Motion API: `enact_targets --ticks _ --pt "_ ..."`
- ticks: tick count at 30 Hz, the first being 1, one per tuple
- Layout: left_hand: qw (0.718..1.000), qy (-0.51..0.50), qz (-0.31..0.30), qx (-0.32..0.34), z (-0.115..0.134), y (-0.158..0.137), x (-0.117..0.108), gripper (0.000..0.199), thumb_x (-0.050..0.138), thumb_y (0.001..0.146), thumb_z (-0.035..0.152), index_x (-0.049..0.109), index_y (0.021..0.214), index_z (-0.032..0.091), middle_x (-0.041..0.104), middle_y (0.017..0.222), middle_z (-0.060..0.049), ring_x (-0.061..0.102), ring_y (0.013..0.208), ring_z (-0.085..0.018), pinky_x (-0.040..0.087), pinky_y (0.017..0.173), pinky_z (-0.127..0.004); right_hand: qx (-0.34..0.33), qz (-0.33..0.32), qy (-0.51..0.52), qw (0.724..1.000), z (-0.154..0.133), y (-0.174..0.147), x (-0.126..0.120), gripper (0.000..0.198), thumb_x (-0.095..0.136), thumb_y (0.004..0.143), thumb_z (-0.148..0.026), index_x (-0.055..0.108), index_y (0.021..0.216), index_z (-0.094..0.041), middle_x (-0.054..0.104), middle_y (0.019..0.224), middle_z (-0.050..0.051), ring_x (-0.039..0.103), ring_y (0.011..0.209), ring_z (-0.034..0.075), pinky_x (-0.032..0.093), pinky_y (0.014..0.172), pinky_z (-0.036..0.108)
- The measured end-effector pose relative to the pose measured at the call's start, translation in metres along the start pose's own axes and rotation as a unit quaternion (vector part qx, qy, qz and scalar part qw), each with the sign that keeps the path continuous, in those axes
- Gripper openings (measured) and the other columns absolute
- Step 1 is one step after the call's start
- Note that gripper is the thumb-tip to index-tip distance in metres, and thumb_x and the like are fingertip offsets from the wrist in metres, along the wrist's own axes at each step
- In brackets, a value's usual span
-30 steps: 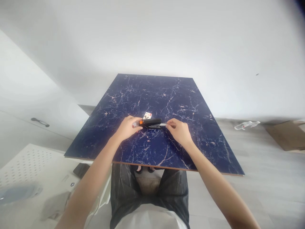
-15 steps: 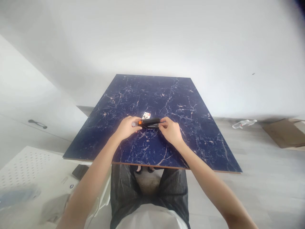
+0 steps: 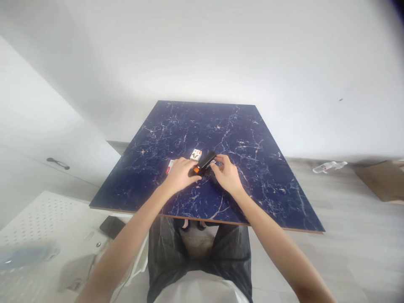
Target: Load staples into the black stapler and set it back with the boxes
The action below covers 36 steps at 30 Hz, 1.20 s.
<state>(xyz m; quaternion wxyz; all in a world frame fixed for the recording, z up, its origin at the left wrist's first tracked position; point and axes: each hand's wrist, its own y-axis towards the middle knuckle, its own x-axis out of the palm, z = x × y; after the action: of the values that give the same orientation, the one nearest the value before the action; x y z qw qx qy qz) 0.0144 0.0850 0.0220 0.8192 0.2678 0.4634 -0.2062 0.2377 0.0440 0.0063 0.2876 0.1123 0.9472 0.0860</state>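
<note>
On the dark blue marbled tabletop (image 3: 202, 126), a black stapler (image 3: 206, 161) with an orange end (image 3: 196, 169) lies slanted between my hands. My right hand (image 3: 227, 173) pinches its far right end, where some bare metal shows. My left hand (image 3: 181, 174) is at the orange end, thumb and fingers apart around it; whether the fingertips touch it is hard to see. Just beyond the stapler sits a small white box (image 3: 196, 154) with red print and a dark picture. A red-and-white item (image 3: 169, 166) is partly covered by my left hand.
To the left stands a white surface (image 3: 38, 223) with rows of holes and a dark flat object (image 3: 112, 227). A clear plastic bottle (image 3: 330, 167) and a cardboard box (image 3: 381, 181) lie on the floor at right. A white wall rises behind the table.
The stapler has turned from level to slanted, its right end now farther away. My left hand has moved right, its thumb parting from the orange end. The red-and-white item shows more.
</note>
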Motion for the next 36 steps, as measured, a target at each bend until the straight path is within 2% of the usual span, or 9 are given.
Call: enact_targets --ticks 4,6,8,11,14,18,22,29,36 --pt "0.998 -0.041 -0.029 0.023 -0.001 -0.014 -0.012 0.057 0.074 0.090 0.048 0.061 0.142 0.028 0.063 0.141 -0.011 0.048 0.138 -0.034 0.038 0.116 -0.054 -0.012 -0.009 0.011 1.000 0.000 -0.002 -0.001 0.046 0.061 0.095 -0.048 0.054 0.134 -0.025 0.068 0.136 0.013 0.075 0.084 0.022 0.062 0.079 0.040" --pt "0.999 -0.044 -0.027 -0.005 -0.023 -0.024 -0.028 0.061 0.071 0.092 0.044 0.054 0.150 0.032 0.052 0.155 -0.009 0.038 0.148 -0.033 0.028 0.123 -0.058 -0.014 -0.026 0.010 1.000 0.000 -0.002 -0.001 0.053 0.065 0.092 -0.050 0.053 0.137 -0.025 0.066 0.138 0.013 0.075 0.086 0.023 0.063 0.077 0.040" --pt "0.997 -0.049 -0.046 -0.047 -0.052 -0.032 -0.044 0.072 0.076 0.086 0.040 0.051 0.153 0.031 0.046 0.160 -0.010 0.034 0.151 -0.035 0.028 0.123 -0.058 -0.014 -0.037 0.006 0.999 -0.001 -0.001 0.000 0.058 0.068 0.090 -0.050 0.052 0.140 -0.025 0.066 0.138 0.013 0.075 0.085 0.024 0.063 0.076 0.040" --pt "0.991 -0.058 -0.091 -0.073 -0.084 -0.037 -0.061 0.071 0.081 0.080 0.042 0.059 0.146 0.029 0.053 0.154 -0.011 0.045 0.145 -0.035 0.036 0.120 -0.054 -0.013 -0.042 0.006 0.999 -0.001 0.001 0.001 0.058 0.068 0.090 -0.047 0.051 0.141 -0.025 0.067 0.136 0.013 0.075 0.085 0.023 0.063 0.078 0.041" --pt "0.989 -0.087 -0.077 -0.090 -0.092 -0.033 -0.067 0.069 0.081 0.079 0.046 0.061 0.143 0.029 0.061 0.147 -0.010 0.058 0.133 -0.032 0.045 0.114 -0.048 -0.015 -0.048 0.008 0.999 -0.002 0.001 0.000 0.056 0.066 0.092 -0.047 0.051 0.141 -0.025 0.067 0.135 0.013 0.074 0.085 0.023 0.062 0.080 0.041" --pt "0.986 -0.135 -0.035 -0.087 -0.081 -0.019 -0.065 0.071 0.080 0.080 0.049 0.059 0.145 0.027 0.058 0.151 -0.009 0.060 0.131 -0.029 0.046 0.112 -0.043 -0.012 -0.054 0.011 0.998 -0.001 0.001 -0.001 0.056 0.067 0.092 -0.046 0.051 0.142 -0.025 0.067 0.135 0.013 0.074 0.086 0.024 0.063 0.081 0.043" --pt "0.987 -0.107 -0.103 -0.059 -0.070 -0.006 -0.060 0.072 0.085 0.075 0.045 0.063 0.141 0.029 0.062 0.144 -0.010 0.061 0.128 -0.032 0.049 0.107 -0.044 -0.019 -0.051 0.015 0.998 0.001 0.001 0.000 0.056 0.067 0.092 -0.045 0.051 0.142 -0.026 0.068 0.134 0.012 0.075 0.088 0.024 0.063 0.082 0.042" --pt "0.976 -0.152 -0.126 -0.090 -0.042 -0.004 -0.040 0.067 0.085 0.075 0.036 0.063 0.137 0.028 0.074 0.107 -0.006 0.071 0.082 -0.022 0.055 0.074 -0.034 -0.023 -0.052 0.012 0.998 0.001 0.001 0.000 0.055 0.067 0.092 -0.045 0.052 0.141 -0.025 0.069 0.132 0.012 0.074 0.087 0.024 0.063 0.080 0.041" --pt "0.980 -0.165 -0.102 -0.052 0.008 0.005 -0.001 0.067 0.087 0.074 0.036 0.063 0.136 0.025 0.072 0.115 -0.010 0.071 0.087 -0.025 0.055 0.072 -0.035 -0.030 -0.062 0.018 0.997 0.002 0.000 -0.004 0.047 0.064 0.094 -0.041 0.056 0.138 -0.026 0.073 0.127 0.009 0.076 0.094 0.025 0.063 0.087 0.043"
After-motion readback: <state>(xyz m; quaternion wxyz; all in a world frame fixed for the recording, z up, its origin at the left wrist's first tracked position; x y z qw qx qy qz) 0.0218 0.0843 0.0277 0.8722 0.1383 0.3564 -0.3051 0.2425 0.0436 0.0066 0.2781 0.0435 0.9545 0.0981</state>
